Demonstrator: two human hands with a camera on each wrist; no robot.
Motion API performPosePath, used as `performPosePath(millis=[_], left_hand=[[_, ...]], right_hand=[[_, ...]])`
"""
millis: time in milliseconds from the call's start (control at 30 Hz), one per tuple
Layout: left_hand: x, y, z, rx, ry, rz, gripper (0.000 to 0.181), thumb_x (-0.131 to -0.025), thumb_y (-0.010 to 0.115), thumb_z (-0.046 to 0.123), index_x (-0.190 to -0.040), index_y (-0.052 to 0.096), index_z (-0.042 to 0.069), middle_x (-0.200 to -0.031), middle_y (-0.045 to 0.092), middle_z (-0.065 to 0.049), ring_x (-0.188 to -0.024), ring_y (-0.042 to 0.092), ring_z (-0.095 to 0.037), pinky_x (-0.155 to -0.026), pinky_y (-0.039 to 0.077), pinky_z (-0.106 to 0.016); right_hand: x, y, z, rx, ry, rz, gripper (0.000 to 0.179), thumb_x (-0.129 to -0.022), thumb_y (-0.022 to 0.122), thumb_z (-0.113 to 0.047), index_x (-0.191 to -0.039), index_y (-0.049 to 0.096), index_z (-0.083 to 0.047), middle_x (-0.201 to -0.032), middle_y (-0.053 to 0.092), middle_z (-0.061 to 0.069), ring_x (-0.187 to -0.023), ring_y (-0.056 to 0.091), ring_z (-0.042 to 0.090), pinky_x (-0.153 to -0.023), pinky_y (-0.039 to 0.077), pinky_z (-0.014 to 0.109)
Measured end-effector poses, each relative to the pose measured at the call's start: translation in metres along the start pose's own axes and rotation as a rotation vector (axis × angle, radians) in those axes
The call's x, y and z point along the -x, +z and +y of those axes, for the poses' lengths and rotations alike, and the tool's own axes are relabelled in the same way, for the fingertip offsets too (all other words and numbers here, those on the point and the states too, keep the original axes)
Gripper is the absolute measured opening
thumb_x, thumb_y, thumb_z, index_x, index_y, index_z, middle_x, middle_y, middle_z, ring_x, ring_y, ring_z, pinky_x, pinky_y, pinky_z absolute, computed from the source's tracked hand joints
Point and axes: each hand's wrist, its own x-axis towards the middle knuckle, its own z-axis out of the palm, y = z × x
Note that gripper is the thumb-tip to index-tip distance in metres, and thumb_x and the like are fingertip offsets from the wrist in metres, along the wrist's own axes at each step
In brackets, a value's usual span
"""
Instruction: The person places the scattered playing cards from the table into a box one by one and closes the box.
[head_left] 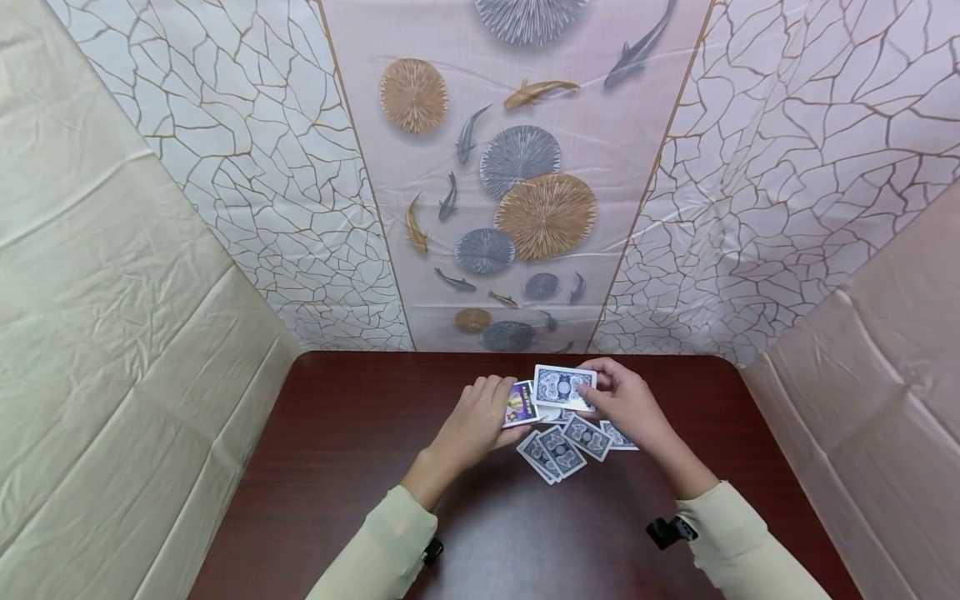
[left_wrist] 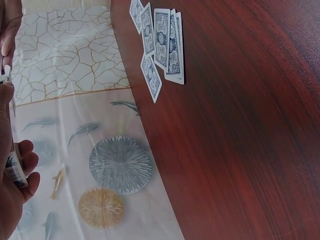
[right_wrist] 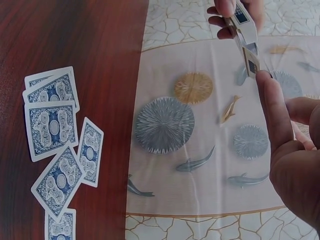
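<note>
My left hand (head_left: pixel 471 421) grips a card box (head_left: pixel 519 406) with a purple and yellow face, thumb on the near side and fingers over the far side. Blue-backed playing cards (head_left: pixel 555 385) are pinched between thumb and fingers of my right hand (head_left: pixel 628 406), right beside the box. In the right wrist view these cards (right_wrist: pixel 251 62) meet the end of the white box (right_wrist: pixel 246 22); how far they sit inside cannot be told. Below both hands, several loose cards (head_left: pixel 587 437) lie face down on the table, some overlapping.
The dark red-brown wooden table (head_left: pixel 337 483) ends at a patterned cloth backdrop (head_left: pixel 517 292). Beige cloth walls (head_left: pixel 150 375) slope up at left and right. Small black devices (head_left: pixel 670 532) are worn at both sleeves.
</note>
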Motion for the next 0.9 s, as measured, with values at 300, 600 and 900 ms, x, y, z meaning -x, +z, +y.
performPosePath(millis=[300, 600, 900], left_hand=[[0.0, 0.001, -0.001, -0.056, 0.019, 0.028, 0.077, -0.09, 0.069, 0.059, -0.136, 0.054, -0.001, -0.115, 0.063, -0.01, -0.098, 0.057, -0.023, -0.078, 0.048, -0.035], [-0.001, 0.001, -0.001, -0.087, 0.025, 0.024, 0.077, -0.09, 0.069, 0.06, -0.135, 0.054, 0.0, -0.113, 0.063, -0.01, -0.095, 0.057, -0.023, -0.076, 0.048, -0.035], [0.0, 0.004, 0.001, -0.07, 0.036, 0.025, 0.075, -0.09, 0.072, 0.057, -0.135, 0.054, 0.0, -0.114, 0.063, -0.011, -0.095, 0.056, -0.023, -0.076, 0.048, -0.035]], right_hand=[[0.007, 0.002, -0.007, 0.174, -0.016, 0.015, 0.027, -0.097, 0.069, -0.007, -0.123, 0.062, -0.003, -0.101, 0.075, 0.019, -0.075, 0.072, 0.015, -0.063, 0.061, 0.03], [0.005, 0.0, -0.013, 0.179, 0.028, -0.086, 0.027, -0.098, 0.069, -0.006, -0.123, 0.062, -0.002, -0.098, 0.073, 0.017, -0.079, 0.074, 0.024, -0.065, 0.062, 0.033], [-0.004, -0.003, -0.017, 0.119, 0.05, -0.19, 0.029, -0.1, 0.065, -0.005, -0.127, 0.06, 0.004, -0.097, 0.073, 0.018, -0.08, 0.073, 0.024, -0.068, 0.062, 0.035]])
